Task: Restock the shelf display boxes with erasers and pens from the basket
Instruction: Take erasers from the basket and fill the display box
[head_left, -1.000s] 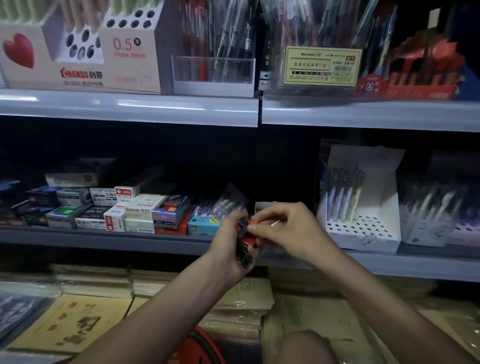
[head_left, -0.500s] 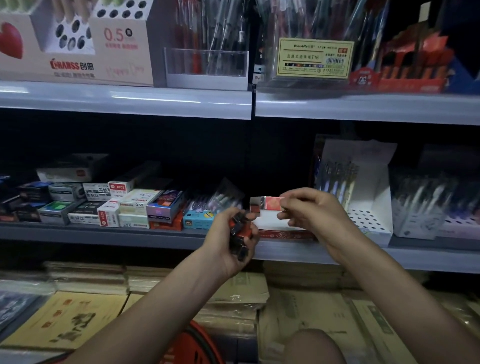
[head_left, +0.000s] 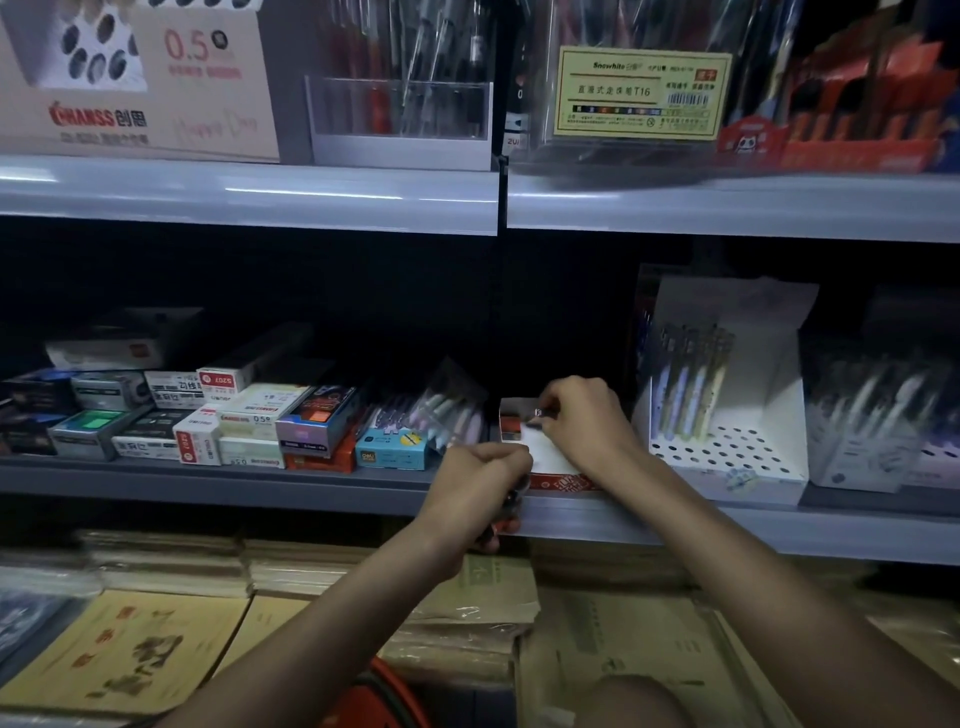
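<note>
Shows only an orange sliver of the basket (head_left: 387, 691) at the bottom edge, contents hidden. Grips a clutch of small dark-and-red erasers (head_left: 506, 514) in the left hand (head_left: 480, 480), fingers curled round them, at the lip of the middle shelf (head_left: 597, 525). Pinches one eraser (head_left: 537, 414) between right hand (head_left: 587, 423) fingertips, over the back of the red-and-white display box (head_left: 558, 482) standing there. Looks mid-restock: handful yet to place, and many empty holes in the pen box (head_left: 727, 457) rightward.

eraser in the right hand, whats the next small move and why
Probably set the eraser down into the red and white display box and release it: the right hand pinches it just over the open box, and the left hand grips more erasers to follow.
</note>
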